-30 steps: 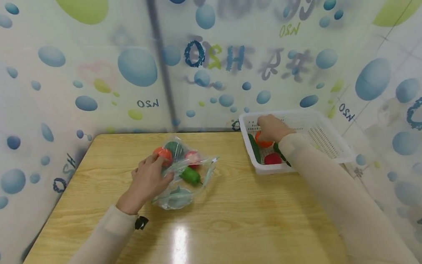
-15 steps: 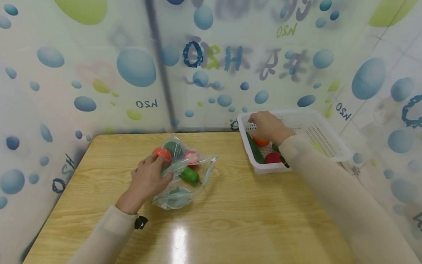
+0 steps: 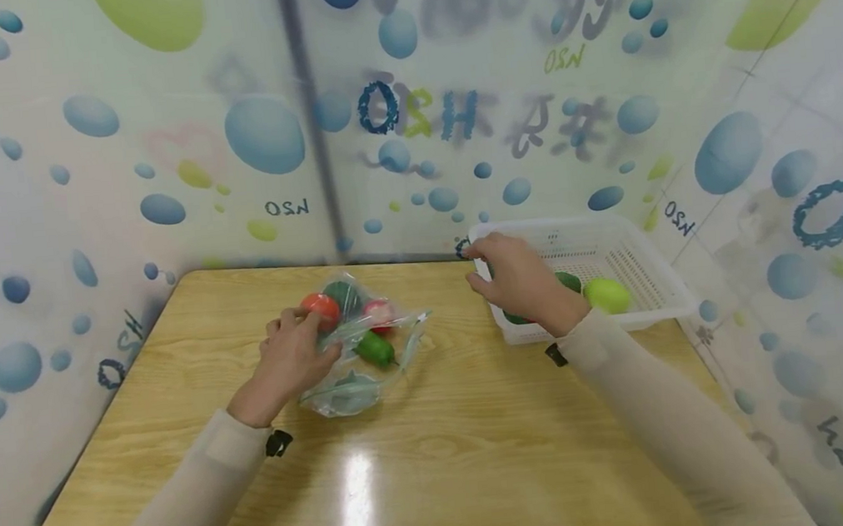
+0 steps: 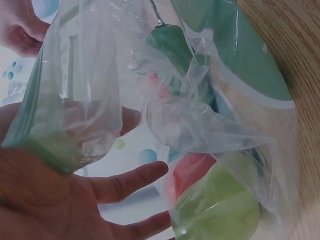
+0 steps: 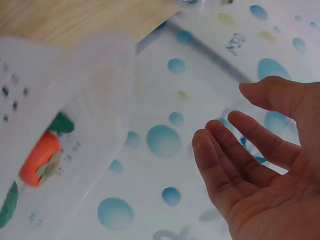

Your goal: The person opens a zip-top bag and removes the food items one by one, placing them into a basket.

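Note:
A clear zip bag [image 3: 358,360] lies on the table, holding a tomato [image 3: 323,311], a green pepper [image 3: 376,350], a dark green vegetable [image 3: 343,296] and a pink-red piece [image 3: 378,315]. At the bag's left side is my left hand [image 3: 288,358], fingers spread and relaxed; the left wrist view shows its fingers [image 4: 132,182] loosely extended beside the plastic. Above the left rim of the white basket [image 3: 648,272] hovers my right hand [image 3: 521,279]. Its fingers [image 5: 210,170] are slightly bent, the palm bare. An orange-red fruit with green leaves [image 5: 40,159] sits inside the basket.
The basket also contains a yellow-green fruit [image 3: 607,295] and a dark green vegetable [image 3: 568,282]; my right hand covers part of its contents. A wooden table [image 3: 439,462] spreads in front, backed by a patterned wall [image 3: 410,130].
My right hand has come up out of the basket and shifted left over its rim, uncovering the yellow-green fruit. The left hand stays at the bag.

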`<state>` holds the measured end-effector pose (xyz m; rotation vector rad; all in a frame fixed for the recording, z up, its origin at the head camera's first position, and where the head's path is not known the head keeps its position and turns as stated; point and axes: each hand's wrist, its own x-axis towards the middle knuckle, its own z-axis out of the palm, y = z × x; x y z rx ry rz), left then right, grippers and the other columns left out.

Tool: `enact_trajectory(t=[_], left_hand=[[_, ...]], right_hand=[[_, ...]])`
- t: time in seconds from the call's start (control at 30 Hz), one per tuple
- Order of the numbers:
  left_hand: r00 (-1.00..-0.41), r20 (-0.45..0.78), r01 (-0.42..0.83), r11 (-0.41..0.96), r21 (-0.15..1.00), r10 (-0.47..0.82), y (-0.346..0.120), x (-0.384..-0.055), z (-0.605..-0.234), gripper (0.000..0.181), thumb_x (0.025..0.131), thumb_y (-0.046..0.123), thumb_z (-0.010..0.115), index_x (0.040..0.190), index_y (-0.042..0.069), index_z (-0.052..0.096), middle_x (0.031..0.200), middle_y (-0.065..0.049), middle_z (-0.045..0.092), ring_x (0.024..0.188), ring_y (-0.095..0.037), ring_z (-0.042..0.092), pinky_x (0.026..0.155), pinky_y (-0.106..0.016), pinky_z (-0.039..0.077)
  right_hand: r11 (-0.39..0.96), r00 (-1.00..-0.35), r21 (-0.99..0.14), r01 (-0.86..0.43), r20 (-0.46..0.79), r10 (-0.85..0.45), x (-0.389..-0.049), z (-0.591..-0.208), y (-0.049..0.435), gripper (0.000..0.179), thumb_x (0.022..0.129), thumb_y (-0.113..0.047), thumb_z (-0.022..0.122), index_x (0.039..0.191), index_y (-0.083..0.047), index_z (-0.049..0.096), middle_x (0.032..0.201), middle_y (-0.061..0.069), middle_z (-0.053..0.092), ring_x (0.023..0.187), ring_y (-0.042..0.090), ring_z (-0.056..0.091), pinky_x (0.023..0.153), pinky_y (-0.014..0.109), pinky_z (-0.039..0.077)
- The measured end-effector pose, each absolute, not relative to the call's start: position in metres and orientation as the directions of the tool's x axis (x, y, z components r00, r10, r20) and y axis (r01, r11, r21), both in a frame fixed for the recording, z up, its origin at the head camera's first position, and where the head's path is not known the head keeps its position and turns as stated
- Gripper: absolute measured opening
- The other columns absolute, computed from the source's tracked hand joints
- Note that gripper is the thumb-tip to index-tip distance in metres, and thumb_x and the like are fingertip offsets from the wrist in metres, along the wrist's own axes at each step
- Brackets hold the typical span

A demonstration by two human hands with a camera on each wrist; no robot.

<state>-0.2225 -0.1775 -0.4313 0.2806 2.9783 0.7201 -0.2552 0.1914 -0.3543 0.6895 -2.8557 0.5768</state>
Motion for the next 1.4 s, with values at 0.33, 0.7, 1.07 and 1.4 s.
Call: enact_trajectory(t=[0.33,0.7,1.07,1.4], left_hand=[[-0.980,-0.009,0.168,0.849,0.500,0.200,-0.180,-0.224,-0.435,0.045,0.110,0.026,0.073,0.140,-0.008,0.069,0.160,-0.050,0.042,0.150,-0.074,0.038,0.121,-0.084,0.041],[-0.983,-0.029,0.145,0.858,0.492,0.183,-0.182,-0.226,-0.432,0.045,0.112,0.024,0.069,0.146,-0.005,0.065,0.158,-0.048,0.043,0.143,-0.072,0.045,0.111,-0.080,0.051],[-0.979,-0.018,0.172,0.867,0.468,0.204,-0.182,-0.226,-0.431,0.037,0.111,0.024,0.068,0.136,-0.003,0.069,0.156,-0.045,0.052,0.133,-0.068,0.060,0.105,-0.074,0.059],[-0.974,0.001,0.204,0.883,0.422,0.225,-0.175,-0.221,-0.431,0.033,0.109,0.024,0.069,0.130,-0.001,0.073,0.152,-0.045,0.054,0.127,-0.068,0.061,0.104,-0.075,0.058]], right_hand=[[0.669,-0.755,-0.357,-0.652,0.386,-0.530,-0.210,-0.378,0.148,0.027,0.106,-0.010,0.085,0.132,-0.002,0.081,0.124,0.015,0.082,0.106,0.029,0.080,0.095,0.043,0.070],[0.480,-0.585,-0.359,-0.800,0.291,-0.757,-0.207,-0.413,0.099,0.023,0.113,-0.014,0.077,0.133,-0.003,0.080,0.132,0.012,0.083,0.110,0.021,0.083,0.099,0.033,0.069],[0.588,-0.654,-0.329,-0.739,0.138,-0.744,-0.215,-0.440,0.077,0.024,0.114,-0.010,0.074,0.135,-0.001,0.080,0.133,0.013,0.081,0.119,0.022,0.080,0.106,0.036,0.068],[0.737,-0.775,-0.250,-0.628,0.123,-0.620,-0.215,-0.457,0.065,0.043,0.108,-0.025,0.087,0.142,-0.001,0.075,0.145,0.018,0.077,0.125,0.026,0.078,0.104,0.041,0.069]])
